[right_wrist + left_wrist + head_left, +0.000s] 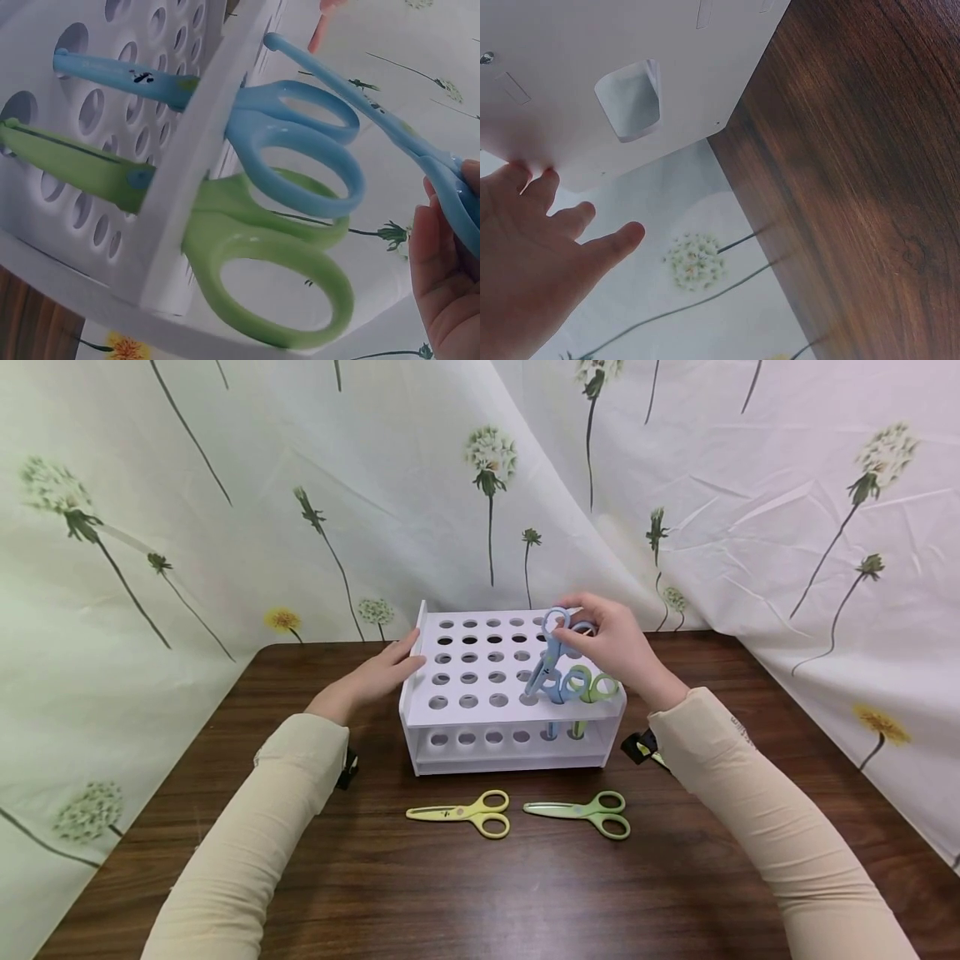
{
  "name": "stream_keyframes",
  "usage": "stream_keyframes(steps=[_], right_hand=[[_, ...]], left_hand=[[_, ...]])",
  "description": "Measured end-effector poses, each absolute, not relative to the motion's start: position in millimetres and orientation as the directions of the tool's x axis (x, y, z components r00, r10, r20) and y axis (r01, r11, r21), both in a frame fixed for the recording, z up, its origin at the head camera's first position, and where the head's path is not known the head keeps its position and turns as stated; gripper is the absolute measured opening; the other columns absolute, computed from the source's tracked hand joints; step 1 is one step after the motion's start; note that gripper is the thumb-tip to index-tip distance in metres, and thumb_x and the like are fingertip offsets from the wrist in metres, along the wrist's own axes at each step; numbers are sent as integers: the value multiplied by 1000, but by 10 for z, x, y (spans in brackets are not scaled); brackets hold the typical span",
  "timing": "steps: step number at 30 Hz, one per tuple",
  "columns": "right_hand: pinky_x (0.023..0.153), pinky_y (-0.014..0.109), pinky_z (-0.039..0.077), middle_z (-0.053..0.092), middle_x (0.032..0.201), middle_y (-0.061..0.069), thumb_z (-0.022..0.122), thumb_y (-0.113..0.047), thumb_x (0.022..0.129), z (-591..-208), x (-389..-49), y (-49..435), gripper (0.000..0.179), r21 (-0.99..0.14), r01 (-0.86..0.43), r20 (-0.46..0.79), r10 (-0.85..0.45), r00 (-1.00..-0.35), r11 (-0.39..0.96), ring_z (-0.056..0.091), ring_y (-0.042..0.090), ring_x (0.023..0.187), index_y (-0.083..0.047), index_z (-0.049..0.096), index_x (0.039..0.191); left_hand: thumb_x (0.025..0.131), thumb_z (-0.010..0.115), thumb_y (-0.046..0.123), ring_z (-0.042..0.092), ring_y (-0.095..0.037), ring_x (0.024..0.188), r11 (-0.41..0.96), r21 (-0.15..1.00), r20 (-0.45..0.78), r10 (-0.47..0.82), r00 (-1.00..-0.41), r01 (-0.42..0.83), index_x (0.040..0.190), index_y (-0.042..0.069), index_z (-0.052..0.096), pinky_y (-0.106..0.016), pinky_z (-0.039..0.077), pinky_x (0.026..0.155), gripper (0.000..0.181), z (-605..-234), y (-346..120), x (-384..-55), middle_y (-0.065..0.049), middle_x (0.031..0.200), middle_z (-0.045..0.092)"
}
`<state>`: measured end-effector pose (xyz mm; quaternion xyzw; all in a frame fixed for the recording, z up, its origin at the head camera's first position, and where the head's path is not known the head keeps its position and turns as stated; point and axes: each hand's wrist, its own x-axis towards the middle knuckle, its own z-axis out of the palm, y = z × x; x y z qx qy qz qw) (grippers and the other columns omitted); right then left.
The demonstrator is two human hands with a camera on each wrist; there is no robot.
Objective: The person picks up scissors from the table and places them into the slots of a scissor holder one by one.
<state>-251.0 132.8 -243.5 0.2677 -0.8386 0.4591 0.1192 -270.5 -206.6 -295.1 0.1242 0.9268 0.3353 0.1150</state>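
My right hand [615,639] pinches blue scissors [552,653] by the handles, above the right part of a white holed rack [510,765]. Their blades slant down and left, and the tip is close to a front-row hole. Beside them, another pair of blue scissors [244,131] and a pair of green scissors [202,225] stand in front-row holes, blades down and handles above the top plate. My left hand [382,670] rests its fingers on the rack's left side panel; in the left wrist view this hand [532,247] touches the white panel with fingers extended.
On the brown table [450,893], yellow scissors [468,813] and light green scissors [588,811] lie in front of the rack. A green piece [660,760] shows partly behind the right wrist. Flower-printed cloth [420,510] hangs close behind the rack.
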Motion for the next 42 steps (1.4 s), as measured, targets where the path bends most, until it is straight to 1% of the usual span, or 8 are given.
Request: stream_keyframes(steps=[2, 10, 21, 25, 30, 33, 38, 42], right_hand=[[61, 23, 47, 66, 82, 9, 68, -12, 85, -2462, -2527, 1320, 29, -706, -557, 440, -344, -829, 437, 59, 21, 69, -8, 63, 113], [63, 28, 48, 66, 86, 5, 69, -18, 85, -2521, -2525, 1270, 28, -680, -561, 427, -367, -827, 472, 59, 15, 72, -11, 63, 111], [65, 32, 48, 64, 95, 7, 68, -17, 85, -2580, -2509, 1212, 29, -673, -562, 409, -390, -825, 481, 60, 16, 79, -8, 63, 112], [64, 32, 47, 64, 95, 5, 69, -16, 85, -2621, -2523, 1192, 26, -667, -561, 403, -396, -825, 491, 59, 16, 77, -9, 64, 110], [64, 31, 46, 65, 90, 5, 70, -15, 84, -2683, -2545, 1173, 22, -656, -569, 403, -408, -819, 495, 58, 16, 75, -8, 65, 104], [66, 31, 46, 64, 91, 5, 70, -15, 84, -2705, -2545, 1163, 23, -656, -573, 398, -421, -815, 490, 59, 16, 76, -6, 65, 104], [65, 31, 47, 64, 92, 4, 69, -15, 84, -2715, -2529, 1146, 22, -668, -563, 373, -435, -820, 487, 59, 15, 75, -7, 66, 104], [64, 31, 48, 64, 90, 3, 69, -14, 84, -2716, -2516, 1128, 20, -678, -556, 362, -440, -822, 482, 60, 14, 74, -7, 66, 103]], left_hand=[[96, 30, 52, -5, -28, 138, 744, 650, -130, 307, -943, 153, 149, 26, 0, -51, 7, 106, 66, -2952, -2068, -2711, -12, 152, -3], [96, 30, 53, -5, -28, 138, 741, 655, -131, 308, -942, 151, 149, 26, 0, -51, 7, 106, 66, -2952, -2065, -2703, -12, 153, -2], [96, 30, 52, -7, -27, 138, 746, 650, -137, 304, -943, 146, 149, 28, -1, -51, 5, 106, 66, -2945, -2063, -2705, -10, 153, -3], [97, 30, 50, -8, -26, 137, 742, 655, -137, 304, -943, 144, 149, 27, -1, -51, 5, 106, 65, -2949, -2062, -2716, -9, 153, -3], [97, 30, 51, -7, -27, 137, 746, 650, -139, 304, -942, 145, 149, 26, -1, -51, 5, 106, 66, -2961, -2060, -2723, -9, 153, -2], [97, 31, 49, -7, -27, 138, 747, 648, -136, 304, -943, 148, 149, 26, -1, -51, 6, 106, 65, -2959, -2059, -2724, -9, 153, -2], [97, 31, 50, -7, -26, 137, 748, 646, -135, 304, -943, 149, 149, 27, -1, -51, 6, 106, 65, -2956, -2059, -2719, -10, 153, -2], [97, 31, 50, -6, -28, 137, 745, 648, -126, 311, -942, 159, 149, 25, 0, -51, 6, 106, 66, -2957, -2060, -2718, -10, 153, -2]])
